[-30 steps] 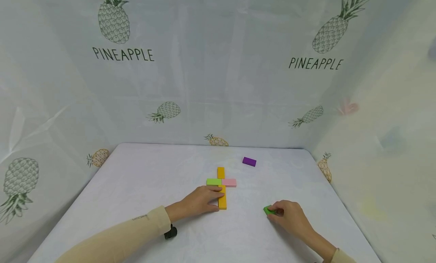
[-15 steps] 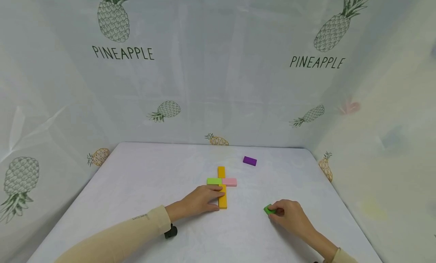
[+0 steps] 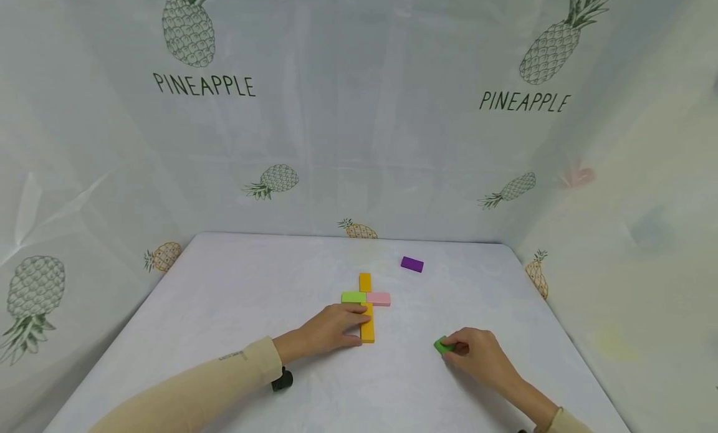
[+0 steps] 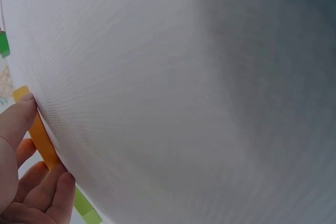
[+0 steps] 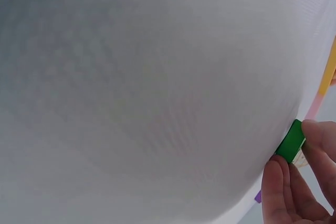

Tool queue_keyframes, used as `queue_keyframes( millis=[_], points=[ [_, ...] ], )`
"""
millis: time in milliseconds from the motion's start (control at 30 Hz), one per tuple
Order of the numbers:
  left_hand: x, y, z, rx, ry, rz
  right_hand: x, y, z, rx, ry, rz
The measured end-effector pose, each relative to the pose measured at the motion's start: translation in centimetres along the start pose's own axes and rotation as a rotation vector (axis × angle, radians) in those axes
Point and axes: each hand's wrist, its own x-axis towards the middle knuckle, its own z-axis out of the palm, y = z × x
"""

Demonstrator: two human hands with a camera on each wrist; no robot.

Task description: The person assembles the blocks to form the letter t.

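Note:
My left hand (image 3: pixel 335 328) holds a long yellow-orange block (image 3: pixel 367 335) flat on the table, thumb at its near end and fingers at its far end, as the left wrist view shows of the block (image 4: pixel 44 142). Beyond it a light green block (image 3: pixel 353 297) and a pink block (image 3: pixel 380 299) lie end to end crosswise. A shorter yellow block (image 3: pixel 365 282) points away behind them, so the pieces form a cross. To the right, my right hand (image 3: pixel 481 356) pinches a dark green block (image 5: pixel 290 141) between thumb and fingers, low at the tabletop.
A purple block (image 3: pixel 412 264) lies alone toward the back of the white table (image 3: pixel 269 265), right of the cross. Pineapple-printed cloth (image 3: pixel 359 109) hangs behind the table and along its sides. A small black object (image 3: pixel 282 379) shows under the left forearm.

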Motion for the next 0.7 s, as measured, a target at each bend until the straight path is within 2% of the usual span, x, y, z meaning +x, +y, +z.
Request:
queue_keyframes(
  millis=[333, 700],
  points=[
    [0.0, 0.1, -0.2, -0.005, -0.003, 0.007, 0.3, -1.5, 0.2, 0.045, -0.046, -0.085],
    [0.0, -0.2, -0.1, -0.003, -0.009, 0.015, 1.1, -3.3, 1.6, 0.076, -0.095, -0.117]
  ],
)
